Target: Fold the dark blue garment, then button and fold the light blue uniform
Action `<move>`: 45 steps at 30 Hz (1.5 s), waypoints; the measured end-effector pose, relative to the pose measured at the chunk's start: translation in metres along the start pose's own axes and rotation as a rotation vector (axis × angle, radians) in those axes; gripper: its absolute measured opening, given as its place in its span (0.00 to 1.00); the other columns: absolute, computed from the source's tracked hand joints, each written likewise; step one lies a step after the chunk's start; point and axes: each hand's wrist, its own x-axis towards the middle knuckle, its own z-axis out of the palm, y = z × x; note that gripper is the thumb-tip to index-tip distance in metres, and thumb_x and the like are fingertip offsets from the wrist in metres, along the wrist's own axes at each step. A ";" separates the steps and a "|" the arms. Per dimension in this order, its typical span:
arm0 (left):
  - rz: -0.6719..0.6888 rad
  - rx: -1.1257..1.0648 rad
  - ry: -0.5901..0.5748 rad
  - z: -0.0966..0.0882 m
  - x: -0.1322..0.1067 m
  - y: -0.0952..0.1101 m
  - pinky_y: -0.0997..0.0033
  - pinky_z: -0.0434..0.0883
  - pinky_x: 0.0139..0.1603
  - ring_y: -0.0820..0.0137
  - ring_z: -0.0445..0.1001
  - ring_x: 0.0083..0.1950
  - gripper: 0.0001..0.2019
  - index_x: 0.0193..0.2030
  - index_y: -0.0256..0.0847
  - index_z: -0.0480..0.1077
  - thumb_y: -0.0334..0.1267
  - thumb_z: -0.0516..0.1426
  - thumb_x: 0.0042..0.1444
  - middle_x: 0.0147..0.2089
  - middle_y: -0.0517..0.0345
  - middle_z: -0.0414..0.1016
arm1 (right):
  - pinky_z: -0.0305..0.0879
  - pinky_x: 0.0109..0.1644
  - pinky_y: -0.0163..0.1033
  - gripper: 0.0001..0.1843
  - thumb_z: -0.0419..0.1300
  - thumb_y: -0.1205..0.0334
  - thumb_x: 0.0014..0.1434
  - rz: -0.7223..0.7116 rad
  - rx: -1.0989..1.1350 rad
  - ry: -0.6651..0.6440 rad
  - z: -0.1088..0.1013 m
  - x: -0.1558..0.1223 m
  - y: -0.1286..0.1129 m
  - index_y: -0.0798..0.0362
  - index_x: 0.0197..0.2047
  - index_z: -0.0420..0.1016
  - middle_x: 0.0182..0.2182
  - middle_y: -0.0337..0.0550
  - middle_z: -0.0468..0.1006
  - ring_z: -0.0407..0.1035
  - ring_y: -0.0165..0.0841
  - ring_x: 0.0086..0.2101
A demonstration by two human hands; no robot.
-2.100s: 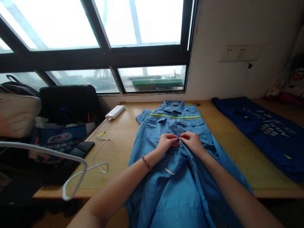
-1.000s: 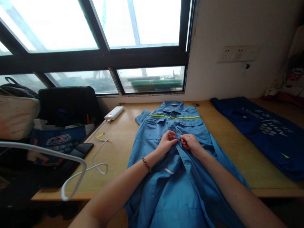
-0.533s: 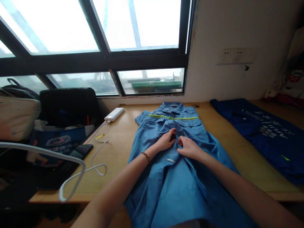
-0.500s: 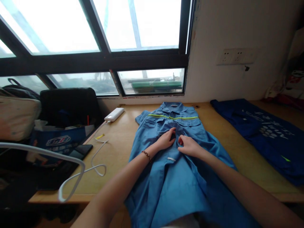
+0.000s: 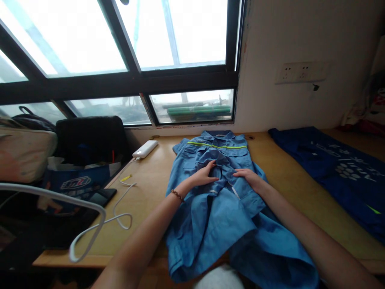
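A light blue work shirt with a yellow-green reflective stripe lies face up on the wooden table, its collar toward the window. My left hand lies flat on the shirt's chest, fingers stretched out, just left of the front placket. My right hand rests flat on the cloth to the right of the placket, fingers extended. Neither hand holds anything. The shirt's lower hem hangs over the table's near edge.
A dark blue printed garment lies at the right. A white power bank with a looping white cable sits at the left. A white hanger, bags and a black phone crowd the far left. Wall sockets are behind.
My hands stopped pinching at the placket and now lie flat and apart on the shirt's chest. The shirt has bunched toward me, its lower part spilling further over the edge.
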 end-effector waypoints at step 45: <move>0.014 -0.105 -0.234 0.044 -0.036 0.070 0.78 0.61 0.24 0.72 0.69 0.25 0.12 0.32 0.41 0.72 0.41 0.62 0.39 0.26 0.60 0.73 | 0.64 0.28 0.30 0.17 0.66 0.68 0.35 -0.046 0.127 -0.187 -0.001 -0.035 -0.033 0.54 0.32 0.69 0.25 0.35 0.74 0.69 0.27 0.24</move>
